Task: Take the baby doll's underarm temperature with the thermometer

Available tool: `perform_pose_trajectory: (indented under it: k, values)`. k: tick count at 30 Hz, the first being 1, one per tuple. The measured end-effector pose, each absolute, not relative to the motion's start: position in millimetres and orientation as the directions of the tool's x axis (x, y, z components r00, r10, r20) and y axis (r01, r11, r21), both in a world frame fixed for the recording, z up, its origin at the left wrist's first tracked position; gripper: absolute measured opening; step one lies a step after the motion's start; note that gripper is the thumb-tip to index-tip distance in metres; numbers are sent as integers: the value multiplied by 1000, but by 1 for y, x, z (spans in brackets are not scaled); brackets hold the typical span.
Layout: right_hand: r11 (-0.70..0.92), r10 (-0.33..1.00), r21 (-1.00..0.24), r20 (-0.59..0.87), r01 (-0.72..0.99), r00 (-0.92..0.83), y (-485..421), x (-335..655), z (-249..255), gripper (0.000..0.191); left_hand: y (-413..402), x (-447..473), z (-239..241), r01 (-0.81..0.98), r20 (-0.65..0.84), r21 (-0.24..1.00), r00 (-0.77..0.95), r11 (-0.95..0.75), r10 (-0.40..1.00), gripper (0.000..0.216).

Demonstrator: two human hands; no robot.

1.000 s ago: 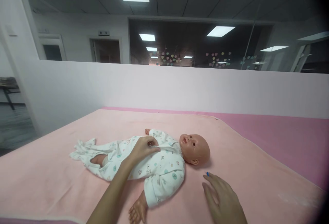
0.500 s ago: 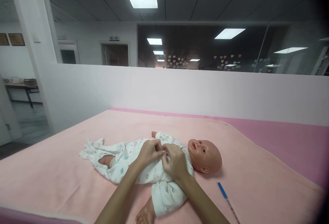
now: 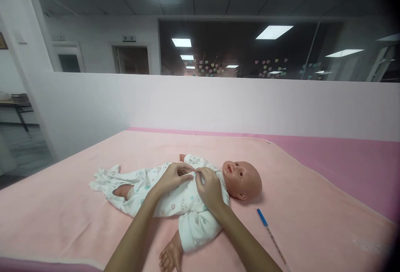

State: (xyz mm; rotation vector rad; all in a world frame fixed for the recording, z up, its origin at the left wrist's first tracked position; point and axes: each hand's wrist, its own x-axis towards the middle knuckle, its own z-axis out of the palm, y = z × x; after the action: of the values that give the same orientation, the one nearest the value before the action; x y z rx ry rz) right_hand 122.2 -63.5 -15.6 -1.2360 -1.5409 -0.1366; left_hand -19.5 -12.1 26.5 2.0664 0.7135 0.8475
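Observation:
A baby doll (image 3: 242, 176) lies on its back on a pale pink blanket (image 3: 78, 213), head to the right. It wears a white patterned onesie (image 3: 184, 205). My left hand (image 3: 171, 177) pinches the onesie's front edge at the chest. My right hand (image 3: 210, 188) pinches the same cloth right beside it, fingertips almost touching the left hand's. Both hands are closed on the fabric. The doll's near hand (image 3: 168, 256) sticks out of the sleeve toward me.
A thin stick with a blue tip (image 3: 269, 232) lies on the blanket to the right of the doll. A darker pink surface (image 3: 350, 168) shows past the blanket's right edge. A white partition wall (image 3: 218, 101) runs behind the bed.
A second ago my right hand lay on the blanket by the blue-tipped stick; it has since left the stick there and come onto the doll's chest beside the left hand.

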Motion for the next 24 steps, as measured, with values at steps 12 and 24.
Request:
perform_pose_trajectory:
  k: [12,24]
  values:
    - [430,631,-473,767,769,118,-65,120,-16,11,-10,-17,22,192,356,794,621,-576,698,20]
    - [471,616,-507,775,722,142,-62,120,-18,14,-9,-14,21,232,322,790,631,-567,706,13]
